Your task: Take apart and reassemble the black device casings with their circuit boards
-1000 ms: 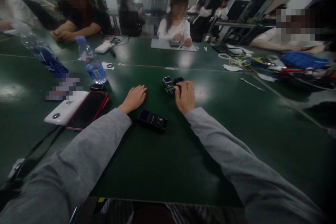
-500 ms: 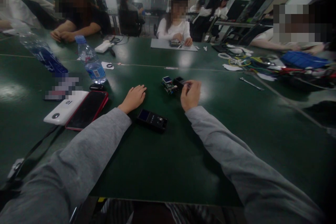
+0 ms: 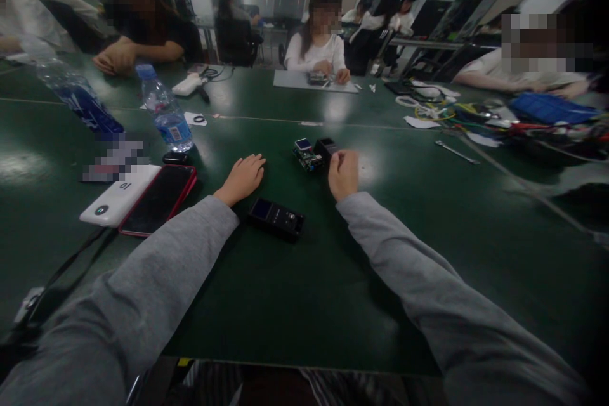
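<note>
My left hand point(image 3: 241, 179) lies flat on the green table, fingers stretched out and holding nothing. Just in front of my left wrist rests a black handheld device point(image 3: 276, 218) with a small screen and buttons, untouched. My right hand point(image 3: 343, 176) is closed, its fingers curled beside a small black case point(image 3: 325, 146). Whether the fingers grip the case or something else is hidden behind them. Touching or nearly touching the case on its left is a green circuit board point(image 3: 309, 160) with a little screen point(image 3: 303, 144) on top.
To the left are a red-edged phone point(image 3: 159, 200), a white power bank point(image 3: 118, 196) and two water bottles, one upright-looking bottle point(image 3: 166, 111) nearer. A wrench point(image 3: 457, 151) and tangled cables point(image 3: 457, 115) lie right. Several people sit around the table.
The fingers of my right hand have curled in a little, drawing slightly left. My left hand, the circuit board and the handheld device stay where they were.
</note>
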Available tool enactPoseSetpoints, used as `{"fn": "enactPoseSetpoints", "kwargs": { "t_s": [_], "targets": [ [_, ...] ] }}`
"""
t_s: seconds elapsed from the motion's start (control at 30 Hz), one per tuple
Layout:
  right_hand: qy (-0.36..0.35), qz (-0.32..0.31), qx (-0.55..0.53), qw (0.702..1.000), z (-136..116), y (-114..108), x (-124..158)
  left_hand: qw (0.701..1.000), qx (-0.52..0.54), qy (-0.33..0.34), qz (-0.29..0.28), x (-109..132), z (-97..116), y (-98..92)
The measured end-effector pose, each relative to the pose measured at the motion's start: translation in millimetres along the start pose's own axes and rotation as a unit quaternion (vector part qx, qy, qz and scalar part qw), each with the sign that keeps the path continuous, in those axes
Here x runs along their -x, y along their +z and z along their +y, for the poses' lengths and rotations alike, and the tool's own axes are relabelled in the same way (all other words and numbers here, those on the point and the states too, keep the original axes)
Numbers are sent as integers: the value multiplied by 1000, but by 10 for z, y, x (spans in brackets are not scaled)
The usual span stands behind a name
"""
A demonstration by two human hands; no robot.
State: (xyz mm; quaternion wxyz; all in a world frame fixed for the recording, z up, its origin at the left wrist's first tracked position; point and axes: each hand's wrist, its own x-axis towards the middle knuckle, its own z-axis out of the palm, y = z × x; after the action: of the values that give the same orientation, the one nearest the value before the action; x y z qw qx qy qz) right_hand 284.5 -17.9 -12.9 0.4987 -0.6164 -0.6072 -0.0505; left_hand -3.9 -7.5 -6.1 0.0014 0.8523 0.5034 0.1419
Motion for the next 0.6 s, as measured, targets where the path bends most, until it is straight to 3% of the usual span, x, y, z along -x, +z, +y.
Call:
{"fn": "enactPoseSetpoints", "kwargs": {
  "t_s": [0.2,0.37,0.6],
  "targets": [
    [-73,-18,-1,997,-232,-129,54,1000,2,2,1,1,0,-12],
    [-137,-57,-51,988,-612,-246,294,1000,5,1,0,6,-2,-5],
    [-103,-204,-239,944,-1089,-370,723,1000,-1,-1,1,-3,1,10]
  ]
}}
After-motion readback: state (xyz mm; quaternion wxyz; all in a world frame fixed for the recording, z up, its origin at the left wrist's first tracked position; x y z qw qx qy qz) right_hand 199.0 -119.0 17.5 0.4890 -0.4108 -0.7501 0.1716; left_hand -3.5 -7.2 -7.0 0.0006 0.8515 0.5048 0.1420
